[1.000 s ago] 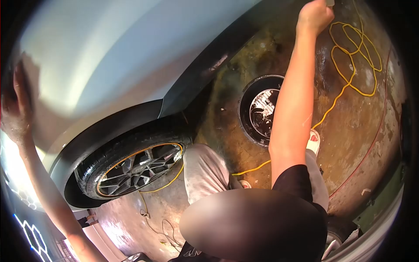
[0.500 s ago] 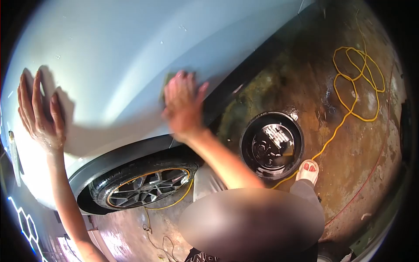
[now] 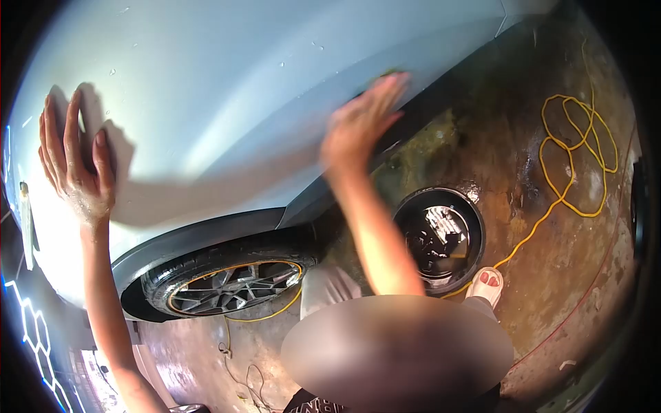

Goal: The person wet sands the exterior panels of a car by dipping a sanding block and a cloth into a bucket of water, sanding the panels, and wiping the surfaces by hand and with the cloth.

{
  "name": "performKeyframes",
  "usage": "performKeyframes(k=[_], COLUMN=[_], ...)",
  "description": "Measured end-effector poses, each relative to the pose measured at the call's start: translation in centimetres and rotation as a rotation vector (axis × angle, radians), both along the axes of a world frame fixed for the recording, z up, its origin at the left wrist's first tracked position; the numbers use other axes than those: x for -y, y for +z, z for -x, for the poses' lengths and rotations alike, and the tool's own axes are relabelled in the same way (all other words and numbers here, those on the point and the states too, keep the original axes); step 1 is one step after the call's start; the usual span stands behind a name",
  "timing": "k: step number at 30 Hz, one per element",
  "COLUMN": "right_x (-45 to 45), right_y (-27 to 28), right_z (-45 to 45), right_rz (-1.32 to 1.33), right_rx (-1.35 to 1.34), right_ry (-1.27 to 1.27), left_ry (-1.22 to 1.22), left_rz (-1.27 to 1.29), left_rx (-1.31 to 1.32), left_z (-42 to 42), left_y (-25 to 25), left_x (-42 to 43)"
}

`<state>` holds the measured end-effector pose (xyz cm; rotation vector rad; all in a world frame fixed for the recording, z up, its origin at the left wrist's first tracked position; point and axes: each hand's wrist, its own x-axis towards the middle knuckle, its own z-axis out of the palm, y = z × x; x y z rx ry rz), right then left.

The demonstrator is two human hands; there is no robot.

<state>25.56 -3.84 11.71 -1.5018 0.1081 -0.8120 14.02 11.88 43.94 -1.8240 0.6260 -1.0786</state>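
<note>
1. Right grip: fingers straight, close together and blurred, over the right side of the panel; a thin dark edge shows past the fingertips, but I cannot tell whether it is pinched. Left grip: fingers spread, seemingly resting on the panel's left side.
2. Nearest, a sandalled foot stands on the stained floor, just beside a round black basin of dark liquid.
3. Left of the basin, a wheel sits beneath the grey arch.
4. Farther off, the pale panel, dotted with droplets, reaches to the far edge.
5. At far right lies a looped yellow cord.
6. Step in hand, I judge: stroking the panel right-handed, left bracing. A next stroke calls for even pressure along the curve.
</note>
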Motion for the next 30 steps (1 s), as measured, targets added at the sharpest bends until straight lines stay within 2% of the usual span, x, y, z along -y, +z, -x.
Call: performKeyframes(k=[1,2,3,5,6,7,9,11,12,14,16,18,20,22,23,24,26,27,29,30], right_x=[4.1,8.5,10.4,6.7,2.1,-1.8,-6.9,-2.4,2.1,13.7,19.5,13.9,3.0,-5.7,-7.2,-4.6,2.4,5.7,12.1,9.4], right_y=[-1.6,-1.1,-1.0,-0.5,0.1,0.2,-0.7,-0.8,0.3,0.2,-0.8,1.8,2.8,2.1,1.0,1.4,1.2,-0.5,-0.3,-0.8], right_z=[-5.2,-7.7,-8.7,-6.6,-3.2,0.3,7.5,3.1,-1.4,-12.3,-16.4,-11.3,-3.0,6.9,8.8,7.2,-0.8,-6.2,-11.6,-10.9], right_rz=[-0.201,-0.296,-0.18,-0.159,-0.452,-0.106,0.068,0.078,-0.16,-0.404,-0.38,-0.259,-0.252,0.108,0.212,0.214,-0.004,-0.084,-0.206,-0.202], right_rx=[-0.056,-0.171,-0.304,-0.153,0.086,0.229,0.079,0.075,0.056,-0.044,-0.09,-0.032,0.076,0.083,0.11,0.117,0.087,0.029,0.015,0.016], right_ry=[0.006,0.035,0.005,-0.069,0.185,-0.058,0.272,0.205,0.096,0.105,0.152,0.011,0.065,0.289,0.353,0.303,0.047,0.02,-0.021,0.002], left_ry=[0.003,0.015,0.028,0.055,0.03,-0.001,0.034,0.017,0.012,0.009,0.008,0.008,0.008,0.013,0.015,0.021,0.016,-0.003,0.004,0.006], left_rz=[0.01,0.015,0.013,0.004,-0.01,-0.021,-0.051,-0.034,-0.036,-0.036,-0.05,-0.047,-0.062,-0.043,-0.047,-0.051,-0.038,-0.03,-0.03,-0.021], left_rx=[0.003,0.012,0.026,0.055,0.024,-0.015,-0.037,-0.044,-0.034,-0.024,-0.006,-0.014,-0.002,-0.01,-0.017,-0.026,-0.034,-0.029,-0.032,-0.023], left_z=[-0.1,-0.1,0.1,0.2,0.2,0.0,0.0,-0.1,-0.2,-0.6,-0.6,-0.5,-0.7,-0.5,-0.7,-0.7,-0.4,-0.4,-0.3,-0.2], left_y=[-0.3,-0.5,-0.5,-0.2,0.2,0.3,0.5,0.2,0.1,-0.3,-0.2,-0.3,-0.1,-0.3,-0.2,0.0,0.0,-0.1,-0.1,-0.2], left_x=[0.3,0.5,0.7,0.7,0.3,0.1,0.3,0.8,0.9,1.1,1.2,1.5,1.6,1.7,1.7,1.4,1.3,1.2,1.3,1.3])
